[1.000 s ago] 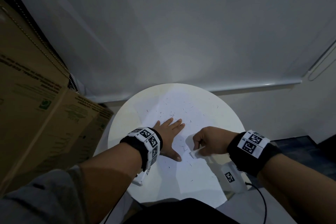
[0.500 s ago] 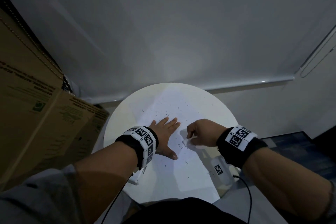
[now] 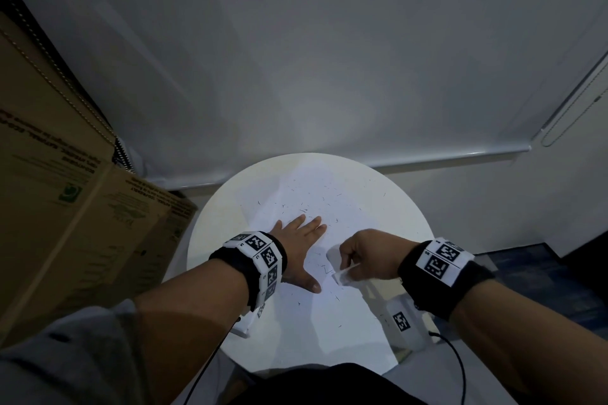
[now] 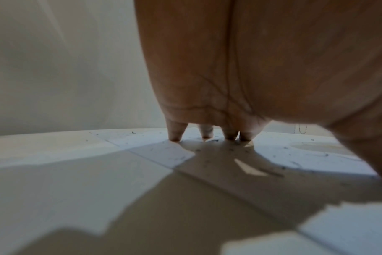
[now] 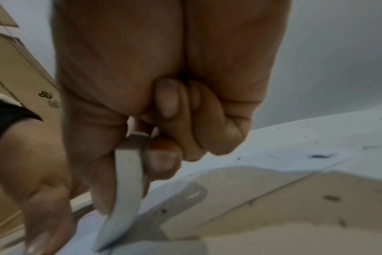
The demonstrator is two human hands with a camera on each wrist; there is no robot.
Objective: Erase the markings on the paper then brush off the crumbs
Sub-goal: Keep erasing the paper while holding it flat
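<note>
Lying flat on the round white desk, the paper carries scattered dark crumbs. The left hand presses down on it with fingers straight and spread, thumb pointing toward the other hand. Just beside it, the right hand pinches a white eraser between thumb and curled fingers, its lower tip touching the paper near a faint pencil mark. A cardboard box stands at the left.
</note>
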